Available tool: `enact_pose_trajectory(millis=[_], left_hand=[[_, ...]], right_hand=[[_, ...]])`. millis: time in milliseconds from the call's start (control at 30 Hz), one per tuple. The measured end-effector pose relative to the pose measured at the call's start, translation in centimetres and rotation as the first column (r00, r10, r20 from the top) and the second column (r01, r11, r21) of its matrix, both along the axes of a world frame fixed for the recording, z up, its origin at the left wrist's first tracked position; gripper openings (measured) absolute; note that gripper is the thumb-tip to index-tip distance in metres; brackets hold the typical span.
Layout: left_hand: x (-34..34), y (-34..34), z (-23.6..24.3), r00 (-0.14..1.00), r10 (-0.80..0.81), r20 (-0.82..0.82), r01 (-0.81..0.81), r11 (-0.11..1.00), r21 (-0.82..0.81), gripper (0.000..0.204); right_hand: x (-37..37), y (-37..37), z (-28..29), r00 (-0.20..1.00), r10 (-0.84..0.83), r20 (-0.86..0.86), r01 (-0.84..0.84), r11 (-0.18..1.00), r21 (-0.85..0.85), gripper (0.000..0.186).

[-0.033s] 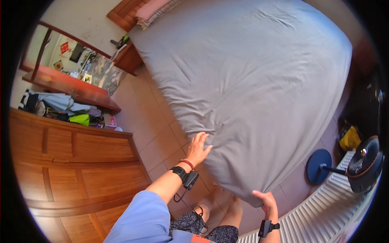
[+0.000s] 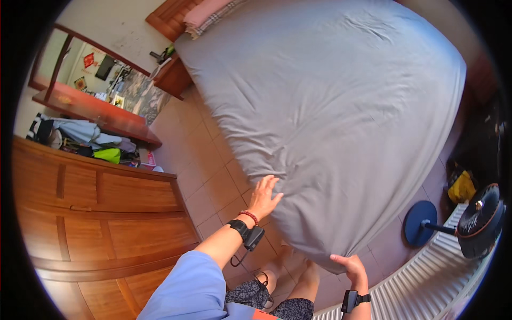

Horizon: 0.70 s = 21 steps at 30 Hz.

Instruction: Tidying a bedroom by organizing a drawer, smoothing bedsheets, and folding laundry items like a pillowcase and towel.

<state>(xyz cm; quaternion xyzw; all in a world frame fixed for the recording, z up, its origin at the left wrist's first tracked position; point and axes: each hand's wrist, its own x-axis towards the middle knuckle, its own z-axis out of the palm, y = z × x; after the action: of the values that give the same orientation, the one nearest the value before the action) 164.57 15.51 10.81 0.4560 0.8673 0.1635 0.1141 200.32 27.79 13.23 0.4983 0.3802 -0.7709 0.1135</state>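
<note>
A grey sheet (image 2: 341,106) covers the bed, smooth toward the far end and wrinkled along the left side and near corner. My left hand (image 2: 265,194) is at the sheet's left edge near the foot, fingers spread and open; whether the fingertips press on the cloth I cannot tell. My right hand (image 2: 349,265) grips the sheet's near corner, thumb on top and the other fingers mostly hidden beneath the fabric. A dark band with a small device sits on each of my wrists. My bare legs show under the corner.
Wooden wardrobe (image 2: 101,234) at left; behind it, clothes (image 2: 77,132) and a mirror (image 2: 80,74). A nightstand (image 2: 170,77) and folded pink bedding (image 2: 202,13) are by the headboard. At right stand a round fan (image 2: 477,213), its base (image 2: 418,224), a yellow bag (image 2: 461,186) and ridged white panel (image 2: 405,288).
The whole view has shifted very slightly down and right. Both hands sit a few pixels lower, with the same hold on the sheet.
</note>
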Motion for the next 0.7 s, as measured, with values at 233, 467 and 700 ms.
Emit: enact_pose_trajectory(millis=[233, 467, 700], left_hand=[[-0.5, 1.4, 2.8, 0.987, 0.021, -0.161, -0.027, 0.999, -0.039, 0.069], [0.7, 0.6, -3.7, 0.978, 0.209, -0.014, -0.205, 0.942, -0.265, 0.077], [-3.4, -6.4, -6.9, 0.610, 0.720, 0.331, -0.787, 0.597, 0.155, 0.065]], right_hand=[[6.5, -2.3, 2.4, 0.988, -0.144, 0.050, 0.140, 0.987, 0.085, 0.055], [14.4, -3.9, -11.0, 0.947, -0.294, 0.127, 0.280, 0.953, 0.117, 0.059], [14.1, -3.4, -8.5, 0.950, -0.118, 0.288, 0.119, 0.993, 0.012, 0.068]])
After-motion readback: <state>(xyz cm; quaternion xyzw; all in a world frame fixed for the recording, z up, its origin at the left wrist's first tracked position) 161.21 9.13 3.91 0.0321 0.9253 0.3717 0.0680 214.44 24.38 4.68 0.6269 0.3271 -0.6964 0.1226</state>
